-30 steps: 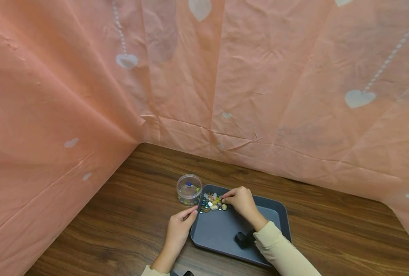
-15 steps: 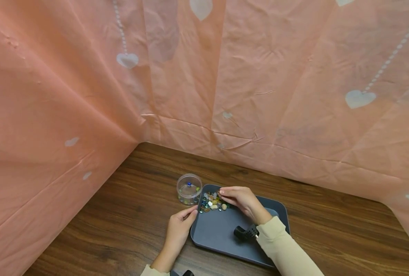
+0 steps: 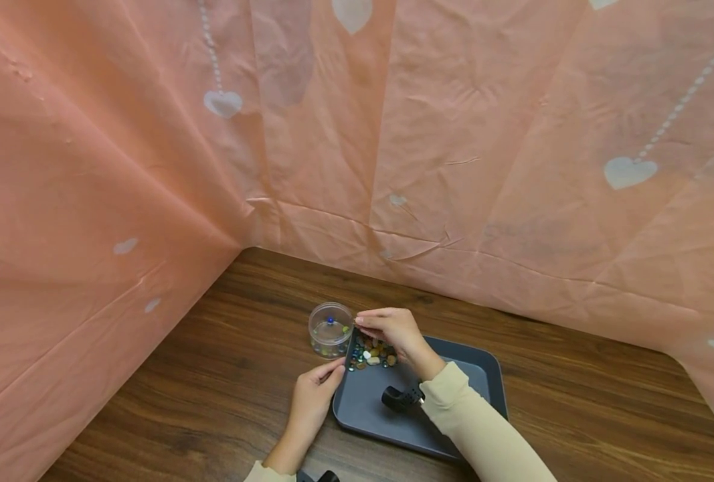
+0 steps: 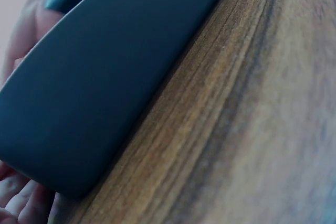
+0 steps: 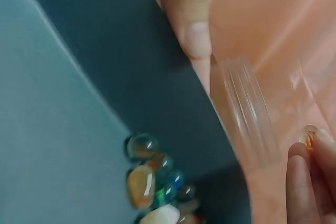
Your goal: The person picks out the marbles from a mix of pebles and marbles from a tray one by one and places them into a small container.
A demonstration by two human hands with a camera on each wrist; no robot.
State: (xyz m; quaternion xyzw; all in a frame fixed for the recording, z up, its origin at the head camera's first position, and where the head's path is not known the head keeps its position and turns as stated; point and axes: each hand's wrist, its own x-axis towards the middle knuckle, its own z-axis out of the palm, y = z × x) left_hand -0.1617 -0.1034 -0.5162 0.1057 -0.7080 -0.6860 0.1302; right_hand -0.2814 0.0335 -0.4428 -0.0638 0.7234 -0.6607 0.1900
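Note:
My right hand (image 3: 393,329) pinches a clear glass marble with an orange fleck (image 5: 311,136) between thumb and fingers, beside the round clear plastic tub (image 3: 330,351). My left hand (image 3: 313,395) holds the left edge of the grey tray (image 3: 365,408); in the right wrist view its thumb (image 5: 197,38) lies at the rim. Under my right hand, glass marbles and polished pebbles (image 3: 373,360) lie heaped in the tray's far left corner, partly hidden. The tub stands just left of that corner, with a blue marble (image 3: 330,321) and several others showing through it.
Everything stands on a dark wood-grain table (image 3: 236,355). Pink cloth with pale hearts (image 3: 453,134) hangs behind and to the left. A black wrist camera (image 3: 400,398) on my right arm hangs over the tray.
My right hand has lifted from the heap of stones and moved left to the tub's side, carrying the marble. The left hand and the tray have stayed put.

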